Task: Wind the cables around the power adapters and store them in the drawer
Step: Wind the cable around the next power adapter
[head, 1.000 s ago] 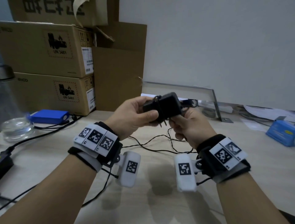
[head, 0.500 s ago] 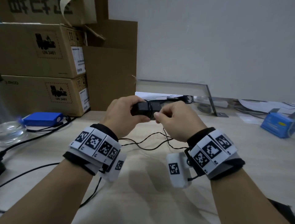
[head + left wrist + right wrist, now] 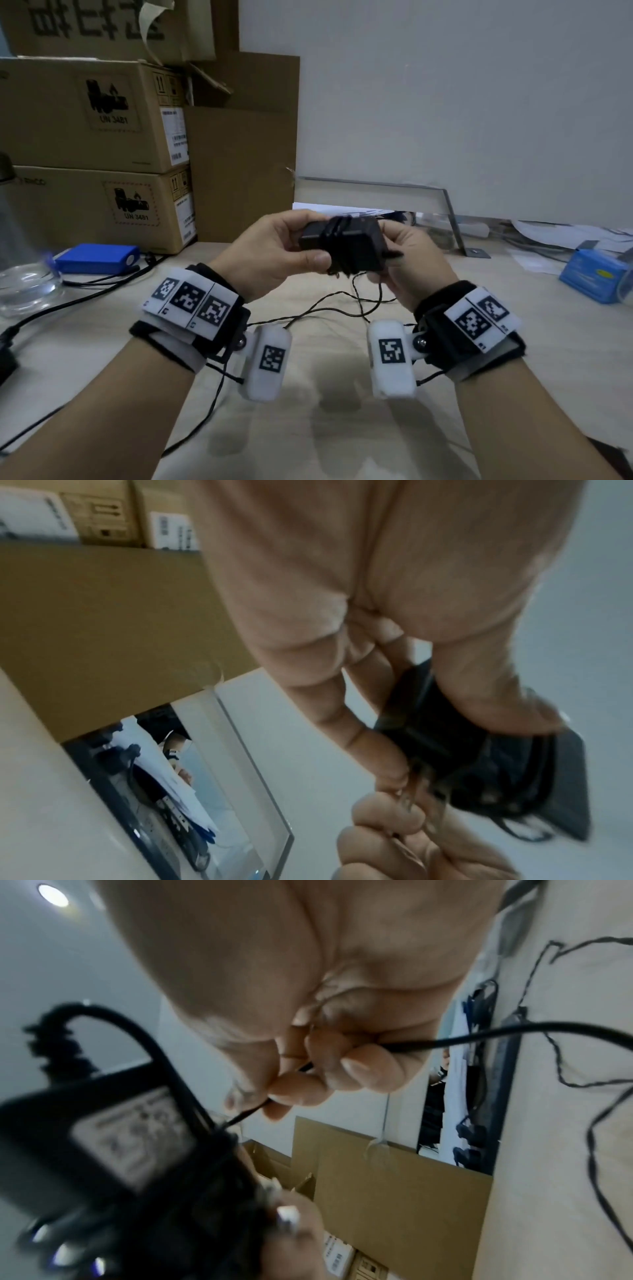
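A black power adapter (image 3: 346, 245) is held in the air above the wooden desk (image 3: 342, 428). My left hand (image 3: 274, 250) grips its left end, thumb underneath near the metal prongs. Several turns of its thin black cable (image 3: 337, 226) lie wound round the body. My right hand (image 3: 407, 263) pinches the cable (image 3: 455, 1039) just right of the adapter (image 3: 113, 1139); the loose rest (image 3: 329, 305) trails down onto the desk. In the left wrist view the adapter (image 3: 455, 753) sits between my fingers and thumb. No drawer is in view.
Stacked cardboard boxes (image 3: 92, 150) stand at the back left. A blue pack (image 3: 97, 258), a glass bowl (image 3: 24, 291) and other black cables (image 3: 85, 298) lie at the left. A metal bracket (image 3: 448, 212) and a blue box (image 3: 596, 277) sit at the right.
The adapter has turned in my hands and another pass of cable has gone round it. My right hand moved from over the top to the adapter's right side.
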